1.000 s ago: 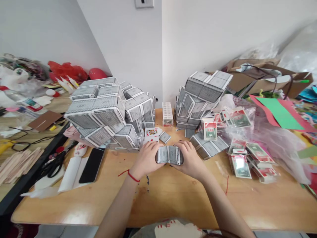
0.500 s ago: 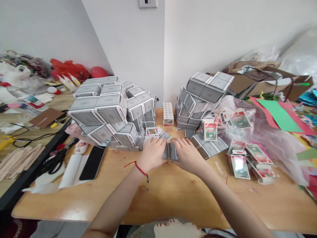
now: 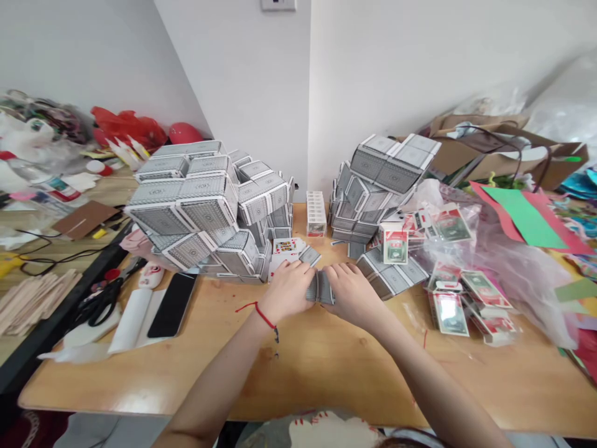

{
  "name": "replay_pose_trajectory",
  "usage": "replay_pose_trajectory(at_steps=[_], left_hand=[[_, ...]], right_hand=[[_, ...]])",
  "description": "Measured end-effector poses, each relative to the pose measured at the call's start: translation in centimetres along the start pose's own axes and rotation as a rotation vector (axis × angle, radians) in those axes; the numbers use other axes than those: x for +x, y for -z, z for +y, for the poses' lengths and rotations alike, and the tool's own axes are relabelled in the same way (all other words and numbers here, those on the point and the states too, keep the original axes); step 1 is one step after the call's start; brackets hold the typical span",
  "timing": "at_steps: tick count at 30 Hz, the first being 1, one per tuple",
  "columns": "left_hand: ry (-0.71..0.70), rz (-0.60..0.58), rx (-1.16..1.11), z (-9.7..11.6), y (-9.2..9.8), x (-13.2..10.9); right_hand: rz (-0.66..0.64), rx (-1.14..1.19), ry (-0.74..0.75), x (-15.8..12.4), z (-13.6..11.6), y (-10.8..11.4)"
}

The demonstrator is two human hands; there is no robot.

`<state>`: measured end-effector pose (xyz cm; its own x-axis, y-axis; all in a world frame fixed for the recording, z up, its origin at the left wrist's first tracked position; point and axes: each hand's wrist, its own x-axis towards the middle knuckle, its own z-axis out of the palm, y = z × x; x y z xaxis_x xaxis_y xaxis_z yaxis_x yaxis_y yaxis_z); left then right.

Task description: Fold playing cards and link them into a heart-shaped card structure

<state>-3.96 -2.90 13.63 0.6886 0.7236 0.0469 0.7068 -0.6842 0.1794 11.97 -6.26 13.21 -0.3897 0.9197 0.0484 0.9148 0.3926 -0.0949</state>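
Observation:
Between my hands is a small piece of grey-backed playing cards (image 3: 319,286) with a seam or fold down its middle. My left hand (image 3: 291,287), a red cord on its wrist, is closed round the left side. My right hand (image 3: 352,287) grips the right side. My fingers hide much of the piece. Just behind the left hand lie loose playing cards (image 3: 285,246), one face up, and a grey card back (image 3: 310,255). Right of my right hand rests a grey block made of cards (image 3: 394,272).
Large stacks of card blocks stand at left (image 3: 205,205) and right (image 3: 382,180). A clear pack of small boxes (image 3: 316,214) sits between them. Card boxes (image 3: 450,311) and plastic wrap (image 3: 527,280) are on the right; a phone (image 3: 172,305), white roll (image 3: 132,320) and scissors (image 3: 105,298) on the left.
My fingers have drawn slightly back from the far edge of the card piece, and more of its grey surface shows. Both hands stay at nearly the same spot.

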Motion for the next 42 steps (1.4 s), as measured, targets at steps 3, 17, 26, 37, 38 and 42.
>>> replay_pose_trajectory(at_steps=[3, 17, 26, 37, 38, 42], left_hand=[[-0.011, -0.004, -0.004, 0.0, 0.0, 0.0], [0.077, 0.002, -0.018, 0.6, -0.1, 0.1], [0.164, -0.097, -0.495, -1.0, -2.0, -1.6], [0.088, 0.068, -0.944, 0.5, -3.1, -1.8], [0.087, 0.068, -0.941, 0.6, -3.1, -1.8], [0.123, 0.073, -0.932, 0.7, -3.2, -1.9]], right_hand=[[0.013, 0.009, 0.012, -0.2, 0.1, -0.2], [0.160, 0.193, 0.003, -0.3, 1.2, -0.4], [0.216, 1.253, -0.152, -2.8, 3.6, -3.5], [0.226, 1.312, -0.283, -2.4, 1.4, -5.4], [0.237, 1.322, -0.297, -2.3, 1.2, -5.4], [0.290, 1.331, -0.353, -2.1, 0.6, -5.4]])
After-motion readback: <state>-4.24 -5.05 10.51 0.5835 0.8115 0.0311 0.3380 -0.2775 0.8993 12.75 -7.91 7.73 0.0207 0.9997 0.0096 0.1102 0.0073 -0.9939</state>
